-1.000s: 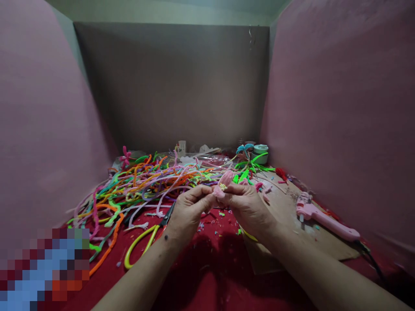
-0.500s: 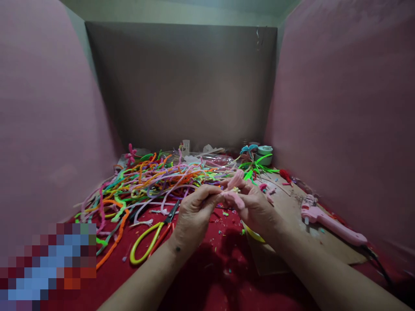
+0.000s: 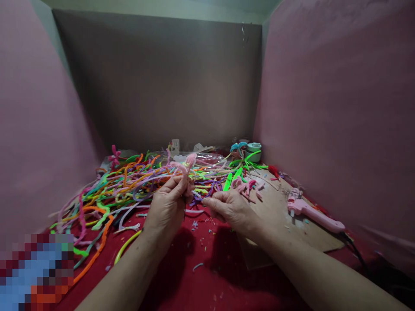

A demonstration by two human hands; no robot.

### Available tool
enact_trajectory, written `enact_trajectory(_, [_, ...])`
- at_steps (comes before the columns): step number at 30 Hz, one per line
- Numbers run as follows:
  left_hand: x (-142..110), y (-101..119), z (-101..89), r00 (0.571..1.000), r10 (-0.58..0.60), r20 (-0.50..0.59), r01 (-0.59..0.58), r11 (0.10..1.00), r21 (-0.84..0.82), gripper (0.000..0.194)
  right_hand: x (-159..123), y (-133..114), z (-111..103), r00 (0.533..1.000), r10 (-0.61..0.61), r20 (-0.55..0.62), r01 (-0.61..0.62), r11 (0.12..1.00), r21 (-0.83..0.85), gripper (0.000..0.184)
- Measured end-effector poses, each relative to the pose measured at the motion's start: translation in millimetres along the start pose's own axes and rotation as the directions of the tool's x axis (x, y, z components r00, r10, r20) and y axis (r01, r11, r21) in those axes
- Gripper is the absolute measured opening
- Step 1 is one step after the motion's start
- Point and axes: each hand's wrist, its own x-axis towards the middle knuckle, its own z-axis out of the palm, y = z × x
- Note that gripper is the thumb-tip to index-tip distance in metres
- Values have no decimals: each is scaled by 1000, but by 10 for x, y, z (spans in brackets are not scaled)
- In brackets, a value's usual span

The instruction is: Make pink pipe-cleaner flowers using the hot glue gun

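Just left of centre, the left hand [image 3: 165, 209] pinches a pink chenille flower [image 3: 187, 168] low, probably sparing its petals, and partly hides its base. Right of centre, the right hand [image 3: 235, 211] curls; whether around anything I cannot tell. At right, a glue gun [image 3: 313, 213] lies on cardboard [image 3: 282, 205], perhaps against drips.

Well to the left of the glue gun [image 3: 313, 214], our left hand [image 3: 165, 205] is ungloved, and our left forearm [image 3: 123, 268] is bare, tapering smoothly to the wrist. Closer to the glue gun, our right hand [image 3: 231, 209] is ungloved too, its knuckles rounded; our right forearm [image 3: 311, 265], on our side of the glue gun, is equally bare.
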Motion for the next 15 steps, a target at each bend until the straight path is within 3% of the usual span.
enact_trajectory(4, [42,-33,-45,1000,-5,-31,5,1000,-9,18,5,-27,-74,991,-98,-93,90,991,-96,31])
enact_trajectory(7, [66,-66,-70,999,-11,-37,11,1000,-4,17,32,-72,-329,958,-201,-206,167,971,-171,11])
enact_trajectory(10, [75,-83,-90,999,-11,-30,11,1000,2,17,69,-56,-724,942,-153,-297,24,918,-397,5])
enact_trajectory(11, [74,-84,-92,1000,-12,-22,12,1000,6,17,78,-32,-860,948,-131,-289,-65,810,-583,10])
enact_trajectory(12, [70,-82,-91,1000,-13,-13,13,1000,11,17,83,0,-986,958,-106,-265,-147,615,-775,15])
enact_trajectory(15, [55,-69,-69,1000,-24,-1,24,1000,17,17,77,119,-1258,968,-13,-250,-221,426,-878,14])
